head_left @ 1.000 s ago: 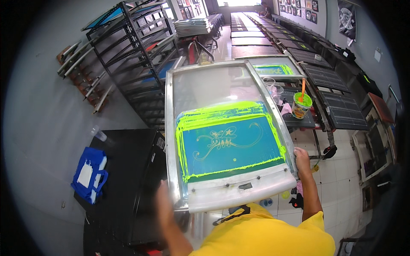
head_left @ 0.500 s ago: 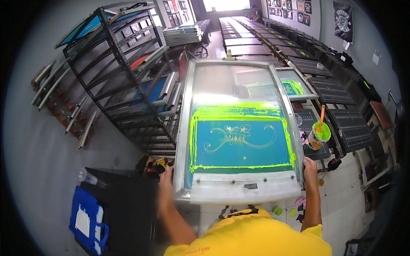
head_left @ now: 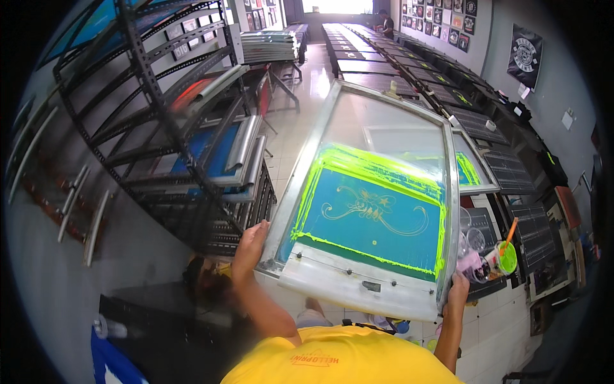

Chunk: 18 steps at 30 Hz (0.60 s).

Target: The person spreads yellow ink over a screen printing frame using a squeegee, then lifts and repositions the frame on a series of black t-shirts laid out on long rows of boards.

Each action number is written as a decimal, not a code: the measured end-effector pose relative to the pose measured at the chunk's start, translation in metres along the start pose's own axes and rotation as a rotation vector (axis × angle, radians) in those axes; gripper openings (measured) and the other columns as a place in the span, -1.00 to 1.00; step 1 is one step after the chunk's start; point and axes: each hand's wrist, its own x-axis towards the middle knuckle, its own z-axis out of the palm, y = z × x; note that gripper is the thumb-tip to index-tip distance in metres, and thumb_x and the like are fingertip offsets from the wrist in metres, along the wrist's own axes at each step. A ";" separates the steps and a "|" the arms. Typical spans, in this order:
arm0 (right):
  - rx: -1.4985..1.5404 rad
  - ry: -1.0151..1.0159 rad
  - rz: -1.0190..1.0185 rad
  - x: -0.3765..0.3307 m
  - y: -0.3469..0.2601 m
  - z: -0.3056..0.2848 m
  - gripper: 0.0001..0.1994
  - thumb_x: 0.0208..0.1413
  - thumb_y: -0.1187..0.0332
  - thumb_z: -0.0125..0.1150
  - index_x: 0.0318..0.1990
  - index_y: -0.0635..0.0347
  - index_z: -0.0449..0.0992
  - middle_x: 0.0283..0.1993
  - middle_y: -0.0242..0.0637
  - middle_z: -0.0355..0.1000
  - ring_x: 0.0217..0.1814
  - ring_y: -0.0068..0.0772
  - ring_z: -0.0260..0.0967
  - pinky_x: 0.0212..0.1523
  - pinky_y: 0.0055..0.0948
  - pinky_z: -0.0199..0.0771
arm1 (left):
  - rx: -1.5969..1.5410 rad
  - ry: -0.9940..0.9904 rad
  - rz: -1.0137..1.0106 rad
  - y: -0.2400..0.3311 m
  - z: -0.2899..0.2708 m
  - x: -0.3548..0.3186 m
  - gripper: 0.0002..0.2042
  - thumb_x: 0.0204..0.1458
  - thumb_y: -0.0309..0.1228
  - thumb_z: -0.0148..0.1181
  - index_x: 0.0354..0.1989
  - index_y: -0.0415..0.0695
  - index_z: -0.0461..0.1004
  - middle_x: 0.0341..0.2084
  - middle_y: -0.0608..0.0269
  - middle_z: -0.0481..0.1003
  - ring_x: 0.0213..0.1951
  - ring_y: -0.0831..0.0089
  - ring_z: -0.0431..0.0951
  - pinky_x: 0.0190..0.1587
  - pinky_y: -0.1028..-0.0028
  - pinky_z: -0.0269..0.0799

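I carry a large silk-screen printing frame (head_left: 377, 238) in front of me, tilted with its far end leaning right. Its mesh is blue with a pale curling design, edged in bright yellow-green ink, and the far part is translucent. A metal strip (head_left: 345, 280) spans its near end. My left hand (head_left: 251, 246) grips the near left edge of the frame. On the near right edge, my right hand (head_left: 456, 292) is closed around the rim. The fingers under the frame are hidden on both sides.
A black metal rack (head_left: 153, 89) holding more screens stands on the left. A smaller screen (head_left: 476, 168) lies beyond mine over the long printing tables (head_left: 364, 66). At right are clear cups (head_left: 474, 239) and a tub of green ink (head_left: 506, 258) with an orange stick (head_left: 510, 233). A person (head_left: 386, 24) stands far back.
The screen has turned clockwise and moved right, with both hands still on it. My view has shifted, so the rack appears larger and nearer on the left.
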 end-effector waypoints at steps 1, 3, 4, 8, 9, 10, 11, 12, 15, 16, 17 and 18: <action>-0.039 -0.011 -0.038 0.003 -0.002 0.012 -0.61 0.15 0.42 -0.09 0.04 0.55 0.41 -0.08 -0.14 0.46 -0.05 -0.37 0.38 0.04 -0.43 0.32 | 0.026 -0.046 0.024 -0.001 -0.004 0.022 -0.50 0.30 -0.07 -0.13 -0.12 -0.37 0.47 -0.33 0.38 0.48 -0.27 0.62 0.35 -0.13 0.56 0.28; -0.023 -0.063 -0.050 0.010 -0.005 0.035 -0.61 0.14 0.44 -0.09 0.05 0.56 0.40 -0.08 -0.13 0.46 -0.07 -0.36 0.40 0.03 -0.43 0.34 | 0.087 -0.112 -0.045 -0.003 -0.011 0.063 -0.46 0.26 0.00 -0.07 -0.14 -0.38 0.48 -0.38 0.26 0.50 -0.27 0.58 0.38 -0.13 0.50 0.32; -0.057 -0.005 -0.023 0.008 -0.011 0.034 -0.60 0.12 0.45 -0.12 0.04 0.57 0.40 -0.09 -0.11 0.47 -0.11 -0.35 0.42 0.00 -0.44 0.36 | 0.171 -0.131 -0.080 0.000 -0.007 0.071 -0.45 0.24 0.01 -0.05 -0.15 -0.38 0.48 -0.40 0.22 0.51 -0.28 0.56 0.40 -0.14 0.48 0.33; -0.010 -0.021 -0.082 0.017 -0.012 0.074 -0.66 0.12 0.45 -0.14 -0.09 0.53 0.46 -0.19 -0.18 0.46 -0.19 -0.42 0.39 -0.09 -0.44 0.37 | 0.348 -0.126 -0.059 -0.003 -0.010 0.139 -0.47 0.21 0.02 -0.01 -0.17 -0.35 0.49 -0.44 0.03 0.52 -0.34 0.35 0.47 -0.20 0.37 0.35; -0.035 0.014 -0.055 0.018 -0.010 0.080 -0.67 0.12 0.44 -0.12 -0.09 0.52 0.47 -0.19 -0.19 0.47 -0.18 -0.42 0.39 -0.08 -0.46 0.36 | 0.365 -0.119 -0.046 -0.005 -0.010 0.151 -0.48 0.20 0.01 -0.01 -0.17 -0.34 0.49 -0.45 -0.01 0.51 -0.35 0.29 0.48 -0.21 0.34 0.36; -0.047 0.015 -0.038 0.020 -0.009 0.092 -0.67 0.12 0.43 -0.11 -0.10 0.51 0.48 -0.19 -0.20 0.48 -0.18 -0.43 0.39 -0.06 -0.47 0.35 | 0.426 -0.142 -0.098 -0.008 -0.014 0.167 -0.50 0.20 0.01 -0.01 -0.14 -0.29 0.49 -0.44 -0.03 0.50 -0.36 0.23 0.49 -0.22 0.33 0.37; 0.001 -0.006 -0.027 0.021 -0.008 0.091 -0.68 0.12 0.43 -0.09 -0.10 0.50 0.49 -0.19 -0.21 0.49 -0.17 -0.43 0.39 -0.05 -0.49 0.33 | 0.463 -0.174 -0.118 -0.011 -0.009 0.170 -0.50 0.20 0.01 -0.02 -0.14 -0.29 0.49 -0.44 -0.03 0.50 -0.35 0.22 0.49 -0.21 0.33 0.37; -0.051 0.084 0.021 0.024 -0.008 0.103 -0.68 0.13 0.42 -0.08 -0.10 0.49 0.49 -0.21 -0.22 0.48 -0.17 -0.42 0.39 -0.05 -0.48 0.34 | 0.488 -0.179 -0.120 -0.015 -0.010 0.185 -0.50 0.20 0.00 -0.02 -0.14 -0.29 0.50 -0.44 -0.03 0.51 -0.35 0.22 0.50 -0.21 0.32 0.37; 0.013 0.066 0.010 0.036 -0.008 0.128 -0.68 0.13 0.41 -0.08 -0.11 0.50 0.49 -0.22 -0.22 0.48 -0.17 -0.41 0.39 -0.05 -0.47 0.34 | 0.531 -0.159 -0.142 -0.025 -0.009 0.221 -0.48 0.21 0.02 -0.04 -0.16 -0.30 0.51 -0.47 0.00 0.50 -0.36 0.23 0.49 -0.22 0.29 0.36; -0.064 0.101 0.008 0.041 -0.008 0.136 -0.68 0.13 0.41 -0.08 -0.11 0.50 0.49 -0.23 -0.21 0.48 -0.18 -0.41 0.39 -0.05 -0.47 0.34 | 0.529 -0.160 -0.162 -0.029 -0.008 0.233 -0.48 0.21 0.02 -0.04 -0.17 -0.29 0.51 -0.48 0.01 0.50 -0.37 0.24 0.49 -0.23 0.29 0.36; -0.110 0.114 0.004 0.047 -0.010 0.146 -0.68 0.13 0.41 -0.08 -0.11 0.50 0.49 -0.23 -0.21 0.48 -0.18 -0.41 0.39 -0.05 -0.47 0.34 | 0.529 -0.159 -0.185 -0.031 -0.010 0.250 -0.48 0.22 0.03 -0.05 -0.17 -0.29 0.52 -0.50 0.03 0.49 -0.37 0.24 0.49 -0.24 0.29 0.36; -0.106 0.089 -0.023 0.053 -0.009 0.153 -0.67 0.13 0.41 -0.08 -0.11 0.50 0.49 -0.23 -0.21 0.48 -0.18 -0.41 0.39 -0.06 -0.47 0.34 | 0.518 -0.160 -0.154 -0.035 -0.009 0.261 -0.48 0.22 0.03 -0.05 -0.17 -0.29 0.52 -0.50 0.03 0.49 -0.38 0.25 0.49 -0.24 0.29 0.35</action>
